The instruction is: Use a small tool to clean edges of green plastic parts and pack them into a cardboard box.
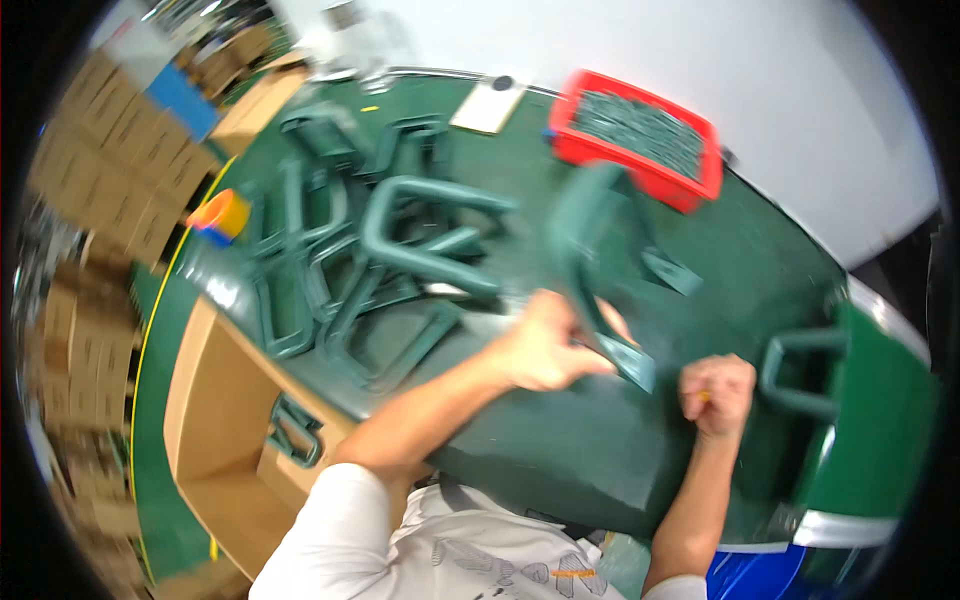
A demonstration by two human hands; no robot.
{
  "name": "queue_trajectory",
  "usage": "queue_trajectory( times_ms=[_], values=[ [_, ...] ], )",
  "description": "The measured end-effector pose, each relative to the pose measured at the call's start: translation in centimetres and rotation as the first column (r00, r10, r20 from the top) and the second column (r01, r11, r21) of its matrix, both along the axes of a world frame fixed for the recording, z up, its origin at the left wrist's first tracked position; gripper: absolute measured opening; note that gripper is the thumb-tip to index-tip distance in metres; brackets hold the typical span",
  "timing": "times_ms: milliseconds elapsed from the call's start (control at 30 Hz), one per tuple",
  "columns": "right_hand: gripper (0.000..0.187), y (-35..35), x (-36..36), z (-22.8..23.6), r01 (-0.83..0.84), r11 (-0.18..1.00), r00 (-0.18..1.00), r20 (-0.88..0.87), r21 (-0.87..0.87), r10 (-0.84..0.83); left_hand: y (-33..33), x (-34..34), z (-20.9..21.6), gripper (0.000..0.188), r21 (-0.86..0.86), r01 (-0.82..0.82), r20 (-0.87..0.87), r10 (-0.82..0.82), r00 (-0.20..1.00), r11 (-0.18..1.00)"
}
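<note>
My left hand [552, 340] grips a green U-shaped plastic handle [577, 235] near one end. The handle stands up off the green table, blurred by motion, with a flat end plate below my fingers and the other end plate farther right. My right hand [717, 392] is closed in a fist to the right of that plate, apart from the handle. A small yellow-orange bit shows between its fingers; the rest of that item is hidden. Several similar green handles [440, 225] lie in a loose pile left of my hands. Another green handle [805, 372] lies right of my right hand.
A red bin [635, 135] full of small green parts stands at the far edge by the wall. At my left is an open cardboard box [225, 425] with green handles inside. A yellow tape roll [222, 214] sits at the table's left edge; stacked cartons [120, 150] stand beyond.
</note>
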State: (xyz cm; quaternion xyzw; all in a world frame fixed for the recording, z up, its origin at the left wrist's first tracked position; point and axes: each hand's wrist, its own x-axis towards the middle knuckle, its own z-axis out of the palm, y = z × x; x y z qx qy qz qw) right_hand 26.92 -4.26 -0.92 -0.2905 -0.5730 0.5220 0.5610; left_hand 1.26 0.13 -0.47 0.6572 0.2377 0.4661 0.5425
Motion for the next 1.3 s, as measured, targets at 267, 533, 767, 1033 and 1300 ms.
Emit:
queue_trajectory(
  times_ms=[267,533,767,1033,1300],
  values=[
    [0.037,1.1,4.7,-2.4,0.075,0.954,0.876,-0.438,-0.29,-0.202,-6.2,-6.0,5.6,0.03,0.492,-0.339,-0.096,0.437,0.894,0.802],
    [0.031,2.3,6.3,-3.9,0.043,0.959,0.837,-0.514,-0.28,-0.188,-22.5,-28.2,4.5,0.02,0.111,-0.983,-0.098,0.983,-0.155,-0.143],
    [0.031,3.3,9.9,-5.8,-0.068,0.964,0.831,-0.55,-0.257,-0.088,-35.8,-40.9,-11.0,0.027,0.139,-0.894,-0.974,0.105,-0.201,-0.426],
    [0.031,2.5,9.2,-5.3,0.062,0.952,0.852,-0.481,-0.299,-0.206,-37.4,-42.6,-21.2,0.027,-0.061,-0.878,-0.991,-0.078,0.111,-0.475],
    [0.033,1.2,3.8,-2.9,0.453,0.796,0.838,-0.113,-0.401,-0.534,-37.6,-47.0,-27.0,0.041,0.12,-0.932,-0.992,-0.082,-0.098,-0.342]
  ],
)
